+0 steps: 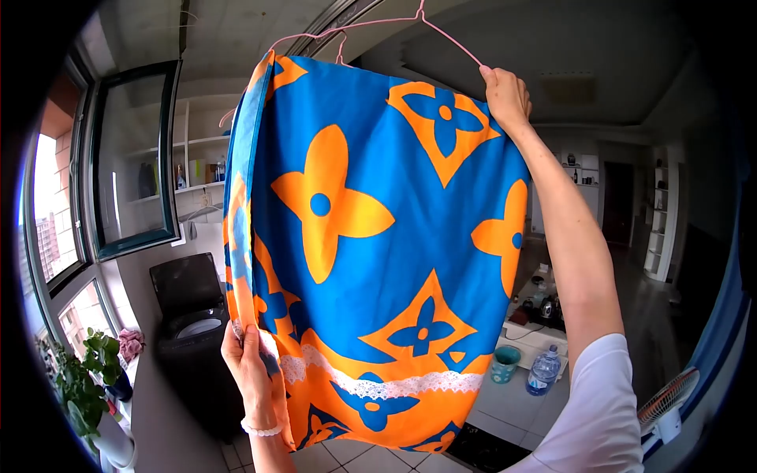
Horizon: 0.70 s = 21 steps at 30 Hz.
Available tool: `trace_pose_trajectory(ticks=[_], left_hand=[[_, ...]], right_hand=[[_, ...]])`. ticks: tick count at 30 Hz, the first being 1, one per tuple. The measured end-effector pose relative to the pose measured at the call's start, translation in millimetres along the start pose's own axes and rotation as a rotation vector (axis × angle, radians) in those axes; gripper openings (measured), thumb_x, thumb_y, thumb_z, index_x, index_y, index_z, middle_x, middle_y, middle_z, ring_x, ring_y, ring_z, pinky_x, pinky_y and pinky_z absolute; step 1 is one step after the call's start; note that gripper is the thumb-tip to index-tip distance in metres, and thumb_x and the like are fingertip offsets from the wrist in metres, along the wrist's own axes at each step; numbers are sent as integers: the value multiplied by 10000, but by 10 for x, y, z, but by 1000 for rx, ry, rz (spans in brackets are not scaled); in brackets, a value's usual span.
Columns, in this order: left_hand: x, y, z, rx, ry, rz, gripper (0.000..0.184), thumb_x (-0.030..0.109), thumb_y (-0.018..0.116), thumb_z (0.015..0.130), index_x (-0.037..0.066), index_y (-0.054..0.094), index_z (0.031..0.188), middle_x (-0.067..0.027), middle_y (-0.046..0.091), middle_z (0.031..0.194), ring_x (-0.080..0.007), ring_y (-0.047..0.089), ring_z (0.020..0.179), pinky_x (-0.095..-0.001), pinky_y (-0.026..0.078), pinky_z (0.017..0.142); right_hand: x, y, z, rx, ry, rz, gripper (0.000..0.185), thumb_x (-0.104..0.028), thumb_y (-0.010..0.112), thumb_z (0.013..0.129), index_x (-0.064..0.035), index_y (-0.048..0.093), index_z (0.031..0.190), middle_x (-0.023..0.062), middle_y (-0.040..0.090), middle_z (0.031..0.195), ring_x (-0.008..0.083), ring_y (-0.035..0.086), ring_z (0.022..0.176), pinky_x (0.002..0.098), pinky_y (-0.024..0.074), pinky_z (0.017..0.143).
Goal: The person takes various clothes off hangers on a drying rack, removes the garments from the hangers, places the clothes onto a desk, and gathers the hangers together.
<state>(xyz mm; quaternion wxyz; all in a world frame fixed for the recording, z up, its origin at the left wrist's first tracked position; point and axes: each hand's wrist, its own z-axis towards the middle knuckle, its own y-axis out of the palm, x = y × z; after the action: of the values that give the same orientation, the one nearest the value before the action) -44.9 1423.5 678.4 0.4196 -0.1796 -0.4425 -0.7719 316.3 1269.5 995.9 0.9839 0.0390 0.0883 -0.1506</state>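
A: Where is the patterned cloth (pixel 378 252)?

B: Straight ahead, hanging from a pink wire hanger (pixel 363 25), blue and orange with a white lace band (pixel 378 386) near the bottom.

A: And each grip?

B: The right hand (pixel 509 98) is closed on the hanger's right end, by the cloth's upper corner. The left hand (pixel 249 363) pinches the cloth's left edge, low down.

A: Anything in the way?

B: The cloth itself hides the middle of the room and part of the surface (pixel 512 406), where a water bottle (pixel 542 372) stands beside a teal cup (pixel 505 367). Leftward are a black washing machine (pixel 193 359), lid up, an opened window (pixel 134 158) and a potted plant (pixel 101 355); a fan (pixel 666 398) is far right.
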Motion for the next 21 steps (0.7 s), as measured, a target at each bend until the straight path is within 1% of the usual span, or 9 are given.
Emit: trace_pose_trajectory(ticks=[1,3,4,7,13,16,19,20,21], left_hand=[[46,51,1,1,1,2,131,136,507,934,57,590,996,23,551,722,-20,486,577,-126,404,509],[122,147,18,32,61,-8,124,133,511,932,60,594,988,27,554,735,-20,489,585,-129,402,509],[199,212,17,35,61,-5,118,109,508,930,57,597,987,27,502,702,-21,439,569,-137,364,520],[153,136,216,-83,164,-1,114,101,512,927,55,600,983,32,515,723,-17,449,600,-131,364,542],[118,207,150,-59,26,-62,87,95,517,924,56,596,927,42,522,714,-10,457,599,-142,375,524],[-25,195,-127,-103,-106,10,82,80,500,927,54,578,926,25,541,697,-27,497,553,-161,401,457],[-563,-209,-238,-436,-211,159,113,79,496,922,31,584,976,10,564,709,-45,512,558,-162,405,472],[-762,-296,-304,-459,-264,206,146,75,492,919,20,585,1016,-10,577,726,-50,522,584,-167,421,511],[-978,-386,-379,-443,-345,257,194,75,488,909,6,568,1072,-21,587,768,-66,539,634,-182,438,562]], right_hand=[[16,2,-1,-1,1,2,412,-391,411,941,-63,628,819,127,634,788,292,629,795,420,498,702],[48,4,17,38,80,-19,414,-399,399,944,-65,640,915,153,636,918,340,605,917,464,476,798],[73,-13,31,39,81,-19,414,-399,399,944,-65,640,915,153,636,918,340,605,917,464,476,798],[103,-95,57,-21,165,1,415,-399,392,947,-67,640,969,164,624,990,366,577,979,487,450,842],[315,-61,-113,-41,200,-97,426,-412,389,942,-69,642,962,162,630,983,364,585,966,484,454,837],[575,-238,-398,-97,192,-126,421,-414,396,931,-75,640,876,145,643,923,346,601,909,467,463,805],[769,-407,-799,-144,142,-156,468,-433,418,923,-56,598,710,148,618,738,297,615,750,434,463,674],[842,-444,-951,-150,90,-169,485,-443,445,913,-48,581,666,137,583,638,262,598,636,394,450,586],[889,-472,-1132,-185,108,-186,485,-443,445,913,-48,581,666,137,583,638,262,598,636,394,450,586]])
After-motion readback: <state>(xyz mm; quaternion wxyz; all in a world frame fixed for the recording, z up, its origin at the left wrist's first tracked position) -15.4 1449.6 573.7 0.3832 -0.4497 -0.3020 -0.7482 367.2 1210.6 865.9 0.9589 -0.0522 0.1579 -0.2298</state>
